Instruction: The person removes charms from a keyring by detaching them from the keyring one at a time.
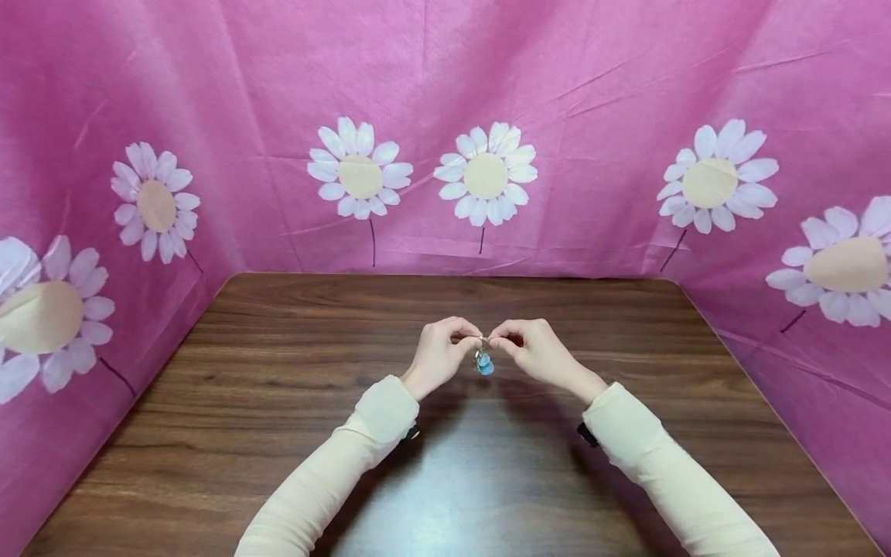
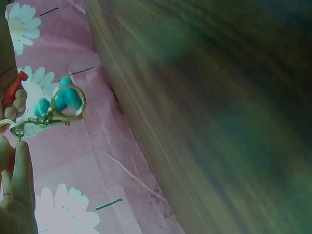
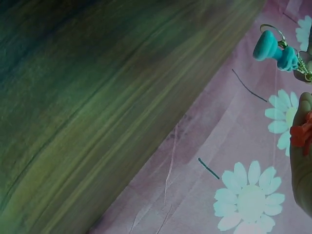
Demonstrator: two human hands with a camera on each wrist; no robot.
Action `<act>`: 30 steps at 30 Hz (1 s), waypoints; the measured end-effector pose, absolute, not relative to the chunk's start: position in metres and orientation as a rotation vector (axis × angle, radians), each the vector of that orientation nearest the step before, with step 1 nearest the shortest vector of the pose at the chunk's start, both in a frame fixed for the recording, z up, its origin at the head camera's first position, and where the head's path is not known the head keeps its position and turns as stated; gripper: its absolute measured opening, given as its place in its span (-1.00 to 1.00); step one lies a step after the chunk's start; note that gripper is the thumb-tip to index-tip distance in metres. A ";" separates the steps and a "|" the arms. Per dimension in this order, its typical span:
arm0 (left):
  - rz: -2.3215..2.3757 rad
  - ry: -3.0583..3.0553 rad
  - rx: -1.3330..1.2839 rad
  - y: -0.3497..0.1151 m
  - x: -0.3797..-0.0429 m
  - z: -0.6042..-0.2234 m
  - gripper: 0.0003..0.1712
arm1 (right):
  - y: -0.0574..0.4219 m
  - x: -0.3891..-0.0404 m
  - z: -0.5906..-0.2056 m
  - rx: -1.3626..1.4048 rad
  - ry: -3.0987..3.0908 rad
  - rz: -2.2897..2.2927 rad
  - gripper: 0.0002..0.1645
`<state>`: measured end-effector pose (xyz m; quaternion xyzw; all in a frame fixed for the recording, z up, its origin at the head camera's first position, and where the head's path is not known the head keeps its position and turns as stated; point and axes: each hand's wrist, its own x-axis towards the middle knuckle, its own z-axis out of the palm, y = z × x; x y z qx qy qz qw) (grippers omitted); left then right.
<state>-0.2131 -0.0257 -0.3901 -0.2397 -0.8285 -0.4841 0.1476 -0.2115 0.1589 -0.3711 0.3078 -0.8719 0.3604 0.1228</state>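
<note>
A gold keychain with a teal charm (image 1: 484,363) hangs between the two hands, above the table. In the left wrist view its large gold ring (image 2: 84,102) and teal charm (image 2: 67,97) show. My left hand (image 1: 438,352) pinches the top end of the keychain between thumb and forefinger. Opposite it, my right hand (image 1: 539,352) has its thumb and forefinger pinched together at the same end. A small red charm (image 3: 301,134) sits in the right hand; the head view does not show it. How the red charm and keychain join is hidden by fingers.
The brown wood-grain table (image 1: 278,348) lies under both hands. A pink cloth (image 1: 592,77) printed with white daisies stands round its back and sides. A dark strap (image 1: 588,435) shows at the right wrist, under the pale sleeve.
</note>
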 end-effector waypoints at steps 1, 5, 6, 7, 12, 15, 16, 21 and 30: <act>-1.414 -2.379 -0.679 -0.027 -0.213 -0.390 -0.95 | 0.158 -0.212 -0.371 0.903 -2.539 1.058 -0.96; -1.522 -2.368 -0.616 -0.030 -0.213 -0.389 -0.96 | 0.154 -0.213 -0.369 0.888 -2.548 1.122 -0.95; -1.557 -2.365 -0.599 -0.030 -0.213 -0.389 -0.96 | 0.154 -0.213 -0.369 0.875 -2.556 1.136 -0.95; -1.590 -2.366 -0.577 -0.029 -0.213 -0.389 -0.96 | 0.154 -0.212 -0.368 0.858 -2.565 1.146 -0.95; -1.703 -2.336 -0.527 -0.027 -0.211 -0.387 -0.96 | 0.155 -0.211 -0.366 0.806 -2.594 1.179 -0.94; -1.748 -2.328 -0.504 -0.026 -0.210 -0.386 -0.95 | 0.156 -0.211 -0.365 0.809 -2.597 1.190 -0.94; -1.771 -2.323 -0.496 -0.026 -0.210 -0.386 -0.95 | 0.157 -0.211 -0.365 0.809 -2.597 1.196 -0.94; -1.878 -2.278 -0.450 -0.027 -0.210 -0.384 -0.91 | 0.156 -0.211 -0.364 0.804 -2.607 1.227 -0.95; -2.016 -2.221 -0.367 -0.028 -0.199 -0.363 -0.87 | 0.153 -0.211 -0.362 0.761 -2.584 1.293 -0.94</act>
